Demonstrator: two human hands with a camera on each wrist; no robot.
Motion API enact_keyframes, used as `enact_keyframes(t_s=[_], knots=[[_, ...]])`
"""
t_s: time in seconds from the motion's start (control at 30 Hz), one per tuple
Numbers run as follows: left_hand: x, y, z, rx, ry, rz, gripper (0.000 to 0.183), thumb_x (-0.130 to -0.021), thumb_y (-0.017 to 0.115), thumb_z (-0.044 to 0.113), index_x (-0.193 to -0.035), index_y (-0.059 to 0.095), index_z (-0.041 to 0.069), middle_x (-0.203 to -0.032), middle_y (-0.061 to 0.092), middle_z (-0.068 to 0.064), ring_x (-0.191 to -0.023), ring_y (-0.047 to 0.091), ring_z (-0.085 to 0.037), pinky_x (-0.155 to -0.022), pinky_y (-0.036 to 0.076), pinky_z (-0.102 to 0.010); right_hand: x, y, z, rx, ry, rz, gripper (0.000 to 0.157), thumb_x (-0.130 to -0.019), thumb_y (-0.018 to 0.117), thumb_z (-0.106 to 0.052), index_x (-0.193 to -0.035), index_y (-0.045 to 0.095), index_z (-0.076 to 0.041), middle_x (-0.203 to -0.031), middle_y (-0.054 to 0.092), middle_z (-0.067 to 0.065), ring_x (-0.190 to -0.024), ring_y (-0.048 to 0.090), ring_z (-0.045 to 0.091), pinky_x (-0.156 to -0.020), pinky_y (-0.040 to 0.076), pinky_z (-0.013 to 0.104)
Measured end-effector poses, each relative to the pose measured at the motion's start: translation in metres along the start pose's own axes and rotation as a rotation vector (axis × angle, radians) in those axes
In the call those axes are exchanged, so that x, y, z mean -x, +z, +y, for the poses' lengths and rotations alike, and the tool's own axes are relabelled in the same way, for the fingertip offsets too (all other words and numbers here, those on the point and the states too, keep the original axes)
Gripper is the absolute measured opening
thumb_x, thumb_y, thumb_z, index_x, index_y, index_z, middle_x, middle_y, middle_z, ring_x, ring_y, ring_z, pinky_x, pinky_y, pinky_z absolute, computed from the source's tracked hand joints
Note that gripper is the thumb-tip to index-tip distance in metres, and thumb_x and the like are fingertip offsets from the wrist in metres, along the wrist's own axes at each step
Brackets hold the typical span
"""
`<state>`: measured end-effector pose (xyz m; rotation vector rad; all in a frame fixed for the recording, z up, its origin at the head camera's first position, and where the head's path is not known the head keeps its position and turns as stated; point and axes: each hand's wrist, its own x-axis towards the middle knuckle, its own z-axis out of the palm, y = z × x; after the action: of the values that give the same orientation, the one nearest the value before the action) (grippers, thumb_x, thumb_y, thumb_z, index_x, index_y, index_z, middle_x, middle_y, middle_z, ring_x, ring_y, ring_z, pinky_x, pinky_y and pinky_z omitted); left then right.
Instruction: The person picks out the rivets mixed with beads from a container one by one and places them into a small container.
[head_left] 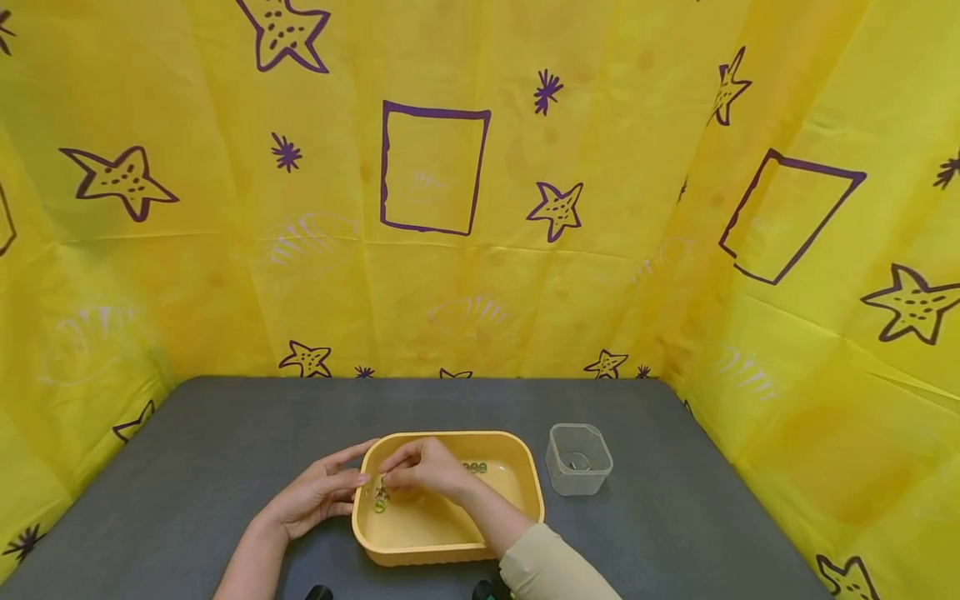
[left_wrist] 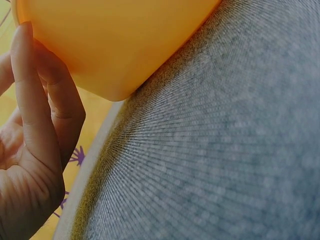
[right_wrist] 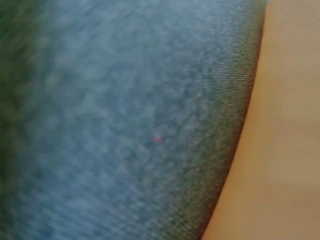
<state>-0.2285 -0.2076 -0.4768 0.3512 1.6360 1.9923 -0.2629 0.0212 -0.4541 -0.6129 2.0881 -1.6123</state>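
Observation:
A yellow plastic tub (head_left: 427, 552) stands on the dark grey table. My left hand (head_left: 311, 496) holds its left side, thumb at the rim and the other fingers along the outer wall; the left wrist view shows those fingers (left_wrist: 30, 95) against the tub. Reaching inside, my right hand (head_left: 431, 468) pinches thumb and forefinger together near the left wall, right at some small shiny pieces. What sits between these fingertips is too small to make out. Just below them lies a small green round piece (head_left: 379, 506). Several similar green round pieces (head_left: 475, 467) line the far wall, partly behind the right hand.
A clear square container (head_left: 577, 483) with something small in it stands right of the tub. Dark objects (head_left: 483, 591) show at the near edge. Yellow patterned cloth (head_left: 450, 283) hangs behind and beside the table. Mostly blurred grey tabletop (right_wrist: 140, 120) fills the right wrist view.

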Motion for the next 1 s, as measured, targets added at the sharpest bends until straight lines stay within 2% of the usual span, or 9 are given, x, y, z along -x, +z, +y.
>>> enact_keyframes(t_s=[0.1,0.27,0.37,0.63,1.0], knots=[[0.0,0.0,0.0,0.007,0.003,-0.004,0.07,-0.104,0.049,0.013,-0.16,0.008,0.008,-0.119,0.072,0.0,-0.107,0.07,-0.014,-0.083,0.061,-0.025,0.0,0.001,0.003,0.002,0.019,-0.002,0.017,-0.085,0.072,-0.004,-0.099,0.075,0.004,-0.09,0.076,0.019,-0.071,0.069,0.011,-0.067,0.061,0.026],[0.0,-0.001,-0.001,0.018,0.009,-0.012,0.065,-0.104,0.049,0.013,-0.16,0.016,0.013,-0.12,0.072,-0.002,-0.107,0.07,-0.014,-0.083,0.061,-0.024,0.0,0.001,0.004,-0.014,0.043,0.018,0.015,-0.085,0.073,-0.002,-0.098,0.075,0.006,-0.091,0.076,0.023,-0.076,0.074,0.02,-0.069,0.064,0.032],[0.0,-0.001,-0.001,0.022,0.006,-0.012,0.064,-0.104,0.049,0.013,-0.16,0.019,0.016,-0.121,0.071,-0.003,-0.107,0.07,-0.014,-0.083,0.061,-0.024,0.002,0.001,0.005,-0.023,0.061,0.025,0.015,-0.085,0.072,-0.001,-0.097,0.075,0.007,-0.09,0.075,0.023,-0.074,0.074,0.021,-0.069,0.064,0.035],[0.0,0.002,0.002,0.001,-0.007,0.013,0.073,-0.103,0.05,0.015,-0.16,0.005,0.006,-0.123,0.07,-0.006,-0.106,0.071,-0.015,-0.083,0.062,-0.026,0.003,0.004,0.008,-0.023,0.116,0.013,0.014,-0.084,0.074,-0.002,-0.095,0.076,0.006,-0.085,0.076,0.017,-0.066,0.068,0.013,-0.065,0.064,0.032],[-0.001,0.002,0.0,-0.012,-0.012,0.022,0.074,-0.103,0.05,0.015,-0.16,0.003,0.005,-0.124,0.068,-0.007,-0.108,0.07,-0.017,-0.084,0.062,-0.028,0.001,0.005,0.012,0.012,0.113,0.004,0.012,-0.083,0.074,0.0,-0.093,0.076,0.006,-0.081,0.076,0.014,-0.063,0.067,0.011,-0.062,0.063,0.03]])
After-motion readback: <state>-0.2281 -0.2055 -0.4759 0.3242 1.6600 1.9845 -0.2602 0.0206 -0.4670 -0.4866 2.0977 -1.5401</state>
